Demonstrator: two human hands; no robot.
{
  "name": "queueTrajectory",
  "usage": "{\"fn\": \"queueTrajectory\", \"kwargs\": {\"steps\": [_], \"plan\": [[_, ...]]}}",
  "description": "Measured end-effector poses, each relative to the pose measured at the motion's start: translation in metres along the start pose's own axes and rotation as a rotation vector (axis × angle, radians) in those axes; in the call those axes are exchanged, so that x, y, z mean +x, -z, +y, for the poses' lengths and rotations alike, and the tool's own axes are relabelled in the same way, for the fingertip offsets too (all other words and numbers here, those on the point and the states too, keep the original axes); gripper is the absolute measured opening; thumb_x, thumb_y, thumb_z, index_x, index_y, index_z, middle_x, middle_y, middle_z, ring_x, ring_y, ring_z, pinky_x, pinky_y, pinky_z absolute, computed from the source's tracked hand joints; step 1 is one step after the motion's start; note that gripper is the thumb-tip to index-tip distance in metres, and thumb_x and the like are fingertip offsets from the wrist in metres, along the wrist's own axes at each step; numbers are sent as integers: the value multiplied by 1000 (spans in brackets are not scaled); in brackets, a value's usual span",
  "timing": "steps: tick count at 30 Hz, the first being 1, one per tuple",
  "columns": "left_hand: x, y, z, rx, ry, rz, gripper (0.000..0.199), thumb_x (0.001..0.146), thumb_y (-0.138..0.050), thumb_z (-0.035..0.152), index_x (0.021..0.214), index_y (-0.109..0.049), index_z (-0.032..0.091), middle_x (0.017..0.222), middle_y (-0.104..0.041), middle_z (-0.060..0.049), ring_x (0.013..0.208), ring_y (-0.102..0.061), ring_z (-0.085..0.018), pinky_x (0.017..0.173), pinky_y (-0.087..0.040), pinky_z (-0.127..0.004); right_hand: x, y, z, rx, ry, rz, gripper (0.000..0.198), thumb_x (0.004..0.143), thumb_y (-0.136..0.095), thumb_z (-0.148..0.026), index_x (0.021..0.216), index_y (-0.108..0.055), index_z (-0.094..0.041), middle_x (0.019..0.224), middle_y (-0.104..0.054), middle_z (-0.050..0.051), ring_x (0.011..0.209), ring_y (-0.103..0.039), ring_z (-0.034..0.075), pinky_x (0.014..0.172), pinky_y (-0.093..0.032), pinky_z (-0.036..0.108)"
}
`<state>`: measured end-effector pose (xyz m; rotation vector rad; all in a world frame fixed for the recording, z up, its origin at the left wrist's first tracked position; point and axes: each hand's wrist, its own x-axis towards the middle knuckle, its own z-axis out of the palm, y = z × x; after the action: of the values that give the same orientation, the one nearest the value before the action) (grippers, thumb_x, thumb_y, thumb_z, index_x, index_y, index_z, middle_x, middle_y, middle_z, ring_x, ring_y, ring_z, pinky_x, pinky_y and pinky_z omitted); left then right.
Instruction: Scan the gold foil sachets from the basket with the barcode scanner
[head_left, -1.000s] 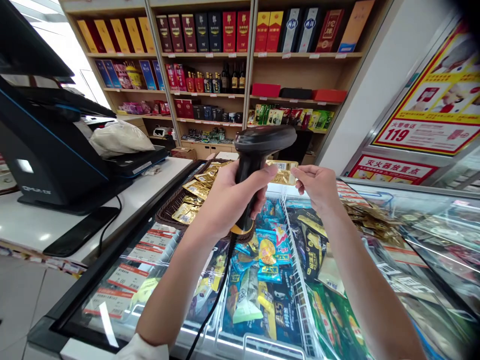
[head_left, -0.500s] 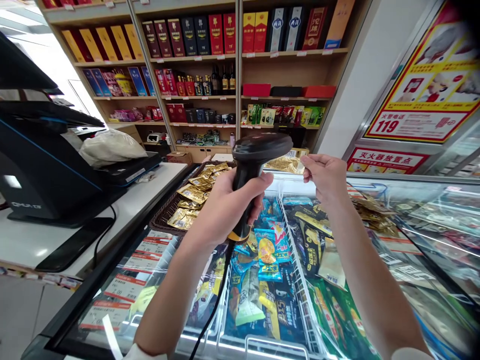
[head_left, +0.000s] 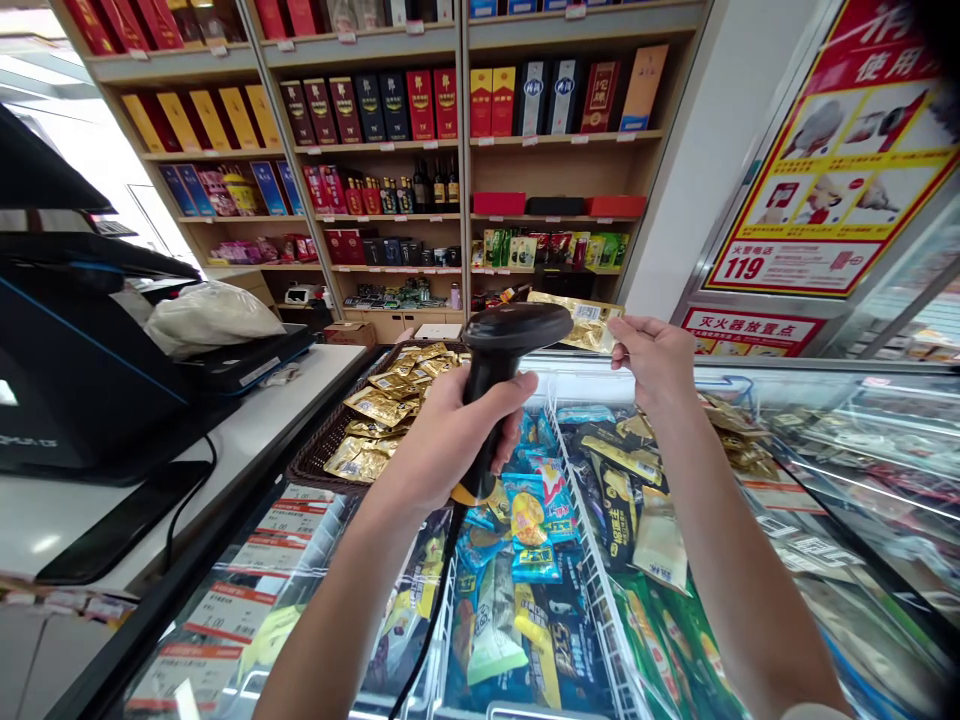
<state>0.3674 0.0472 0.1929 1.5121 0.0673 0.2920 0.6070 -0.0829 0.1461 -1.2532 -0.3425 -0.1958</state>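
Note:
My left hand (head_left: 454,430) is wrapped round the handle of a black barcode scanner (head_left: 517,330), held upright above the freezer with its head pointing away and to the right. A black cord runs down from its base. Between the fingertips of my right hand (head_left: 654,358) is the right end of a gold foil packet (head_left: 589,318), which has a printed barcode patch facing me. The scanner head hides a little of the packet's left part. A dark woven basket (head_left: 306,462) of similar gold packets stands just left of my left hand.
Below my hands, the glass-topped freezer (head_left: 555,385) holds wrapped ice creams (head_left: 529,515) between white wire dividers. More gold packets (head_left: 739,430) lie at the right. On the left counter (head_left: 247,420) stand a black till (head_left: 82,370) and a white bag (head_left: 214,315). Shelves of boxes (head_left: 375,105) rise behind.
The view has tipped up slightly. The gold packet sits higher beside the scanner head and shows more of its barcode side. Both hands keep their grips.

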Motion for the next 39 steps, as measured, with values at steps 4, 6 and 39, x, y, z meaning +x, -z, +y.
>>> {"fn": "queueTrajectory", "kwargs": {"steps": [4, 6, 39], "plan": [[0, -1, 1, 7, 23, -4, 30, 85, -66, 43, 74, -51, 20, 59, -50, 4, 46, -44, -7, 41, -33, -20, 1, 1, 0, -14, 7, 12, 29, 65, -86, -32, 75, -67, -13, 49, -55, -3, 38, -47, 8, 35, -44, 20], [1, -2, 2, 18, 26, -12, 30, 86, -66, 43, 74, -51, 20, 59, -50, 4, 45, -44, -7, 41, -33, -20, 2, 1, 1, -18, 12, 12, 30, 65, -86, -33, 75, -66, -13, 50, -55, -3, 38, -47, 8, 35, -44, 19], [-1, 0, 3, 83, 4, -16, 27, 85, -64, 40, 73, -51, 20, 59, -52, 3, 46, -45, -9, 43, -34, -22, 23, 35, 3, -70, 71, 114, 22, 67, -83, -25, 76, -65, -16, 54, -56, -4, 39, -50, 9, 39, -50, 22]]}}
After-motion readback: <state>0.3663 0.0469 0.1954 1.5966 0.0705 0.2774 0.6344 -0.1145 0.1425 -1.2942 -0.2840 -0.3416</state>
